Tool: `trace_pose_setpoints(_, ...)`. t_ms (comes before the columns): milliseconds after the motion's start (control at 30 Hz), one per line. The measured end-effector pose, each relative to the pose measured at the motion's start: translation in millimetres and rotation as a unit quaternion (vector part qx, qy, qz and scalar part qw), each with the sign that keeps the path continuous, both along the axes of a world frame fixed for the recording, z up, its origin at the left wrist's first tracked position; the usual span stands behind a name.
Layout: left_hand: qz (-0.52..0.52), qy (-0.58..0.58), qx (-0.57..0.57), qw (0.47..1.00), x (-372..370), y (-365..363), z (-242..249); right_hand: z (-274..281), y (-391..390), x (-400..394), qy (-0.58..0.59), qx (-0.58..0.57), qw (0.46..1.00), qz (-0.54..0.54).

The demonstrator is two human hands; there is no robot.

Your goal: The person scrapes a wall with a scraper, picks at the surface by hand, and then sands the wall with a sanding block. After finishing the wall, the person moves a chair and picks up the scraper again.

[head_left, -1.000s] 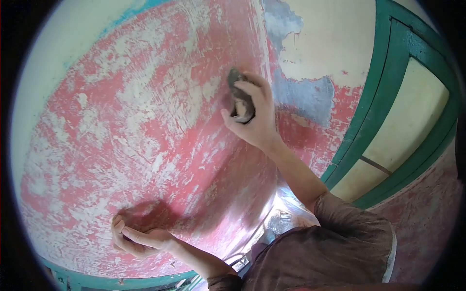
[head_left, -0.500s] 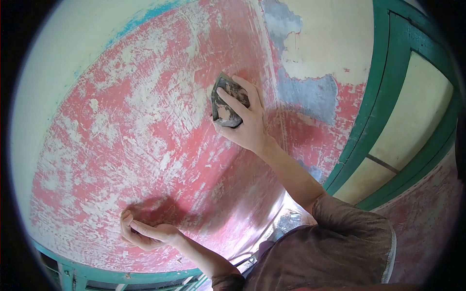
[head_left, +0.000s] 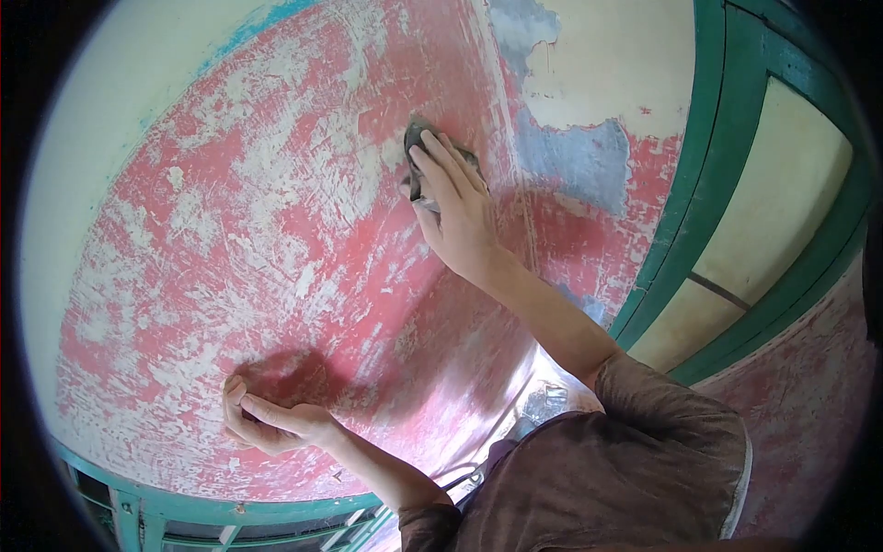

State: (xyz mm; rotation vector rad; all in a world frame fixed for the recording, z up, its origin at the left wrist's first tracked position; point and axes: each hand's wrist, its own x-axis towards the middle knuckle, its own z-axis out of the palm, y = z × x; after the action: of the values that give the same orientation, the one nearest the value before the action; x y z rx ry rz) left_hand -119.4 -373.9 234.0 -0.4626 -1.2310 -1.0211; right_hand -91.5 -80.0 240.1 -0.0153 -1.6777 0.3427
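My right hand (head_left: pixel 463 216) presses a dark, worn piece of sandpaper (head_left: pixel 418 138) flat against the wall (head_left: pixel 303 212), fingers stretched over it and the thumb along its lower edge. Most of the sandpaper is hidden under the fingers. Red paint on this wall is scraped through to whitish patches all over. Lower down on the left, my left hand (head_left: pixel 271 423) is closed, with curled fingers and the thumb against them, close to the wall beside its own shadow. Nothing shows between its fingers.
A green-framed door or shutter (head_left: pixel 694 212) stands on the right, beside peeling grey-blue patches (head_left: pixel 575 166). Along the bottom left runs a green window frame (head_left: pixel 184 509). A pale wall area with a blue paint streak (head_left: pixel 253 32) borders the upper left.
My right hand has shifted slightly up the wall with the sandpaper, its fingers now flatter and covering more of it. My left hand keeps its curled pose. The view has tilted a little.
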Motion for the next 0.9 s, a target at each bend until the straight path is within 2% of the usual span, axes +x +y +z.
trace_pose_setpoints(133, -0.043, 0.021, 0.01, 0.999, -4.0, -0.8, -1.5, 0.3, -0.6, -3.8, 0.004, 0.024, 0.999, -0.02)
trace_pose_setpoints(200, -0.04, 0.016, 0.005, 0.999, -4.4, -3.5, -3.3, 15.1, -7.5, 1.2, 0.064, -0.035, 0.994, -0.078)
trace_pose_setpoints(233, -0.021, 0.004, -0.008, 1.0, -4.1, -6.4, -4.6, 16.7, -5.9, -3.9, 0.066, -0.034, 0.995, -0.074)
trace_pose_setpoints(300, -0.028, -0.001, -0.003, 1.0, 1.1, -5.0, -3.1, 19.9, 0.2, -16.4, 0.096, -0.088, 0.992, 0.007)
trace_pose_setpoints(433, -0.026, -0.028, -0.016, 0.999, 3.7, -8.4, -3.7, 16.7, 2.7, -19.4, 0.09, -0.079, 0.993, 0.02)
trace_pose_setpoints(567, -0.034, -0.021, -0.02, 0.999, 5.9, -8.8, -1.2, 13.4, 2.6, -15.1, 0.067, -0.043, 0.997, -0.006)
trace_pose_setpoints(600, -0.009, -0.032, -0.029, 0.999, 7.8, -9.5, -0.3, 15.1, 1.5, -14.6, 0.06, -0.04, 0.997, -0.025)
trace_pose_setpoints(733, 0.028, -0.05, -0.037, 0.998, 7.8, -11.1, 0.6, 18.5, -3.8, -18.4, 0.06, -0.054, 0.996, -0.041)
trace_pose_setpoints(900, 0.02, -0.044, -0.032, 0.998, 6.7, -11.4, 0.5, 14.0, -9.8, -34.4, 0.1, -0.081, 0.991, -0.028)
